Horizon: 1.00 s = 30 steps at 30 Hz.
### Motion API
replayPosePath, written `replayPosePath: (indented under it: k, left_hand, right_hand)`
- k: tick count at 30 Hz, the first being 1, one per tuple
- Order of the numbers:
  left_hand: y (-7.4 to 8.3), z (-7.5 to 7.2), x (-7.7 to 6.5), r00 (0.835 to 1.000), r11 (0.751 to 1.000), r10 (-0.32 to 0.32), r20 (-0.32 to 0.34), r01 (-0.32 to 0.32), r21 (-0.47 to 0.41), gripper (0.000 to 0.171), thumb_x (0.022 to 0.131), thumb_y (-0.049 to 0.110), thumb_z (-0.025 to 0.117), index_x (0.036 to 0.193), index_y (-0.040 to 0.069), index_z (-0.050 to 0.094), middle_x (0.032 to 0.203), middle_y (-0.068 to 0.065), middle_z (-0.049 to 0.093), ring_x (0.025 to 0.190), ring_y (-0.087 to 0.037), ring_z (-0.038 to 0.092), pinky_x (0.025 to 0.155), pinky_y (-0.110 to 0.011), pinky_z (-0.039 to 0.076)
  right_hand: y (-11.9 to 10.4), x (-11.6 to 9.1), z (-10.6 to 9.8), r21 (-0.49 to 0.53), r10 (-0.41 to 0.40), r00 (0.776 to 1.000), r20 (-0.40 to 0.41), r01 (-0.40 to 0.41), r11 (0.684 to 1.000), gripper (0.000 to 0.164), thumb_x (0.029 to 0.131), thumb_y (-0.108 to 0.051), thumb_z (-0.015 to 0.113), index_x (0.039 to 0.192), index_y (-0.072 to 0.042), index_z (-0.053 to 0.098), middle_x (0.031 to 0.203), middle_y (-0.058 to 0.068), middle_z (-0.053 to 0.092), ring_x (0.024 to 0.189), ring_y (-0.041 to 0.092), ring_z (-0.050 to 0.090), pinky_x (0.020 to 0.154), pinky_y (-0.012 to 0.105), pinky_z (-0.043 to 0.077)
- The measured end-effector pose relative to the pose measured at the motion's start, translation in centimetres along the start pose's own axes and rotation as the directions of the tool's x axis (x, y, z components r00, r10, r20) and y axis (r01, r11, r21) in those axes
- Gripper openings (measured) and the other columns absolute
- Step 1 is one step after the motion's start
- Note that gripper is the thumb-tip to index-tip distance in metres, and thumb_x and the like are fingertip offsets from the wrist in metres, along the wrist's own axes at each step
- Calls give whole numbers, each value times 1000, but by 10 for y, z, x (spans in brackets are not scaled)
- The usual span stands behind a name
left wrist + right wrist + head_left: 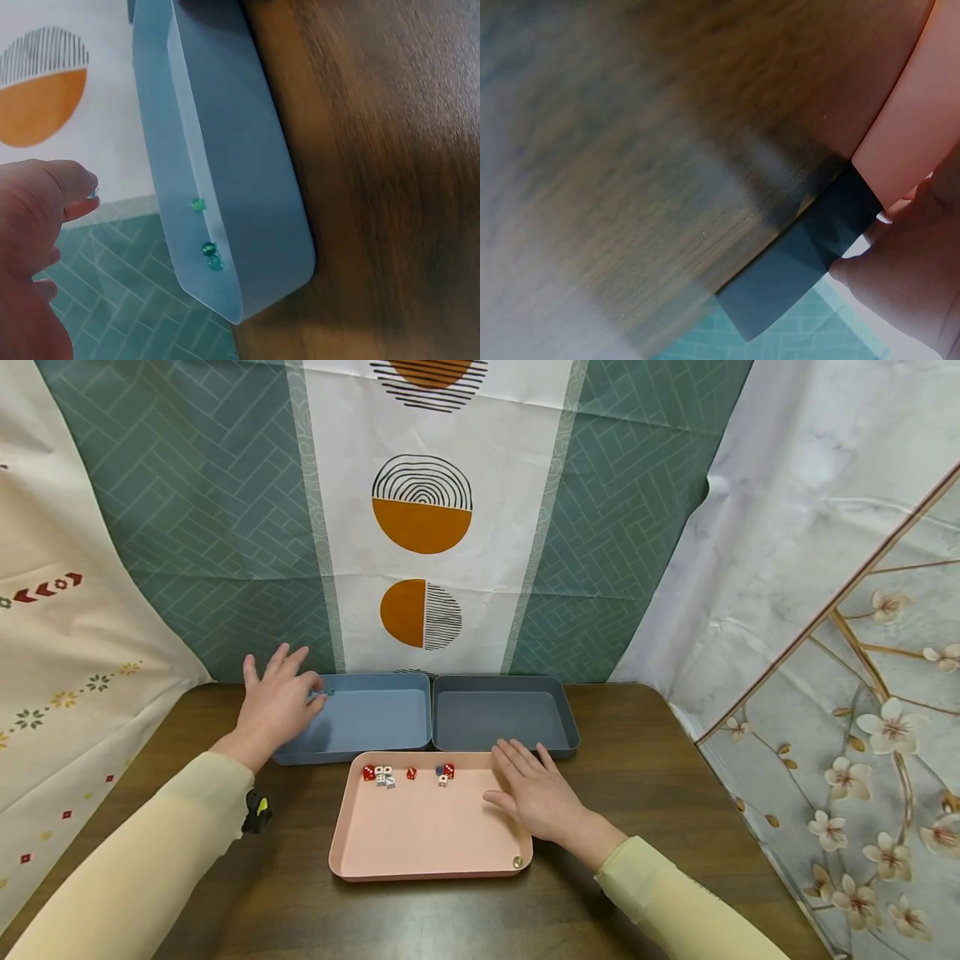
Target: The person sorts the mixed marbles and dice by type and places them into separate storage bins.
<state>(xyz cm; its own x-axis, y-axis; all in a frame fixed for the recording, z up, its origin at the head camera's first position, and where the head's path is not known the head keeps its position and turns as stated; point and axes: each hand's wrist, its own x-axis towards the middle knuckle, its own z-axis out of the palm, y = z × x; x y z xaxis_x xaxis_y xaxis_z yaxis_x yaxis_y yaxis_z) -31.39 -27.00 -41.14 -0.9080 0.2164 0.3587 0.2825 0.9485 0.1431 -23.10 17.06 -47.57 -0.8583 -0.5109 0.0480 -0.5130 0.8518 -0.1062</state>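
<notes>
My left hand (277, 706) is above the left end of the blue tray (378, 745). Its thumb and a finger pinch a small, pale glassy bead (94, 193), mostly covered by the fingertips. Several green glass beads (209, 249) lie inside the blue tray in the left wrist view. My right hand (536, 789) is over the right side of the pink tray (427, 835), fingers extended toward the dark grey tray. Along the pink tray's far side are several dice, including red (411, 773), white (391, 782) and blue (439, 771). A greenish bead (517, 862) sits in its near right corner.
The dark grey tray (502, 718) stands beside the blue one, both behind the pink tray on a brown wooden table (637, 760). A patterned cloth (637, 510) hangs behind the table, with more fabric at both sides.
</notes>
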Motion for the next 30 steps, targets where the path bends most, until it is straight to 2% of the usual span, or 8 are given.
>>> replayPosePath:
  k: [4,17,24,30]
  left_hand:
    - [-7,5,1,999,1000,-24,32,24,8,18,102,16,78,113,3,81,169,-34,36,161,-56,20,121,-86,-3]
    - [-15,8,2,996,998,-59,62,58,12,16,102,16,78,112,3,79,169,-35,34,161,-57,17,121,-85,-7]
    - [-29,14,-2,994,997,-79,77,78,21,17,100,14,79,112,3,79,167,-38,34,160,-59,17,119,-87,-7]
    - [-34,13,-3,991,996,-87,99,85,23,20,99,14,80,115,2,79,167,-38,33,160,-60,16,119,-88,-7]
  right_hand:
    - [0,0,1,0,0,1000,1,0,1000,83,114,-61,48,175,-8,31,181,10,27,168,30,22,134,61,11]
    - [1,0,1,-7,0,1000,-5,0,1000,82,114,-61,48,175,-9,30,181,10,27,168,31,23,134,61,11]
    - [2,1,2,-3,-2,1000,-6,2,1000,82,114,-61,49,175,-9,31,181,9,28,168,30,23,134,61,11]
    - [1,1,1,-4,4,1000,-2,-4,1000,83,114,-62,48,175,-9,31,181,9,28,168,29,22,134,61,11]
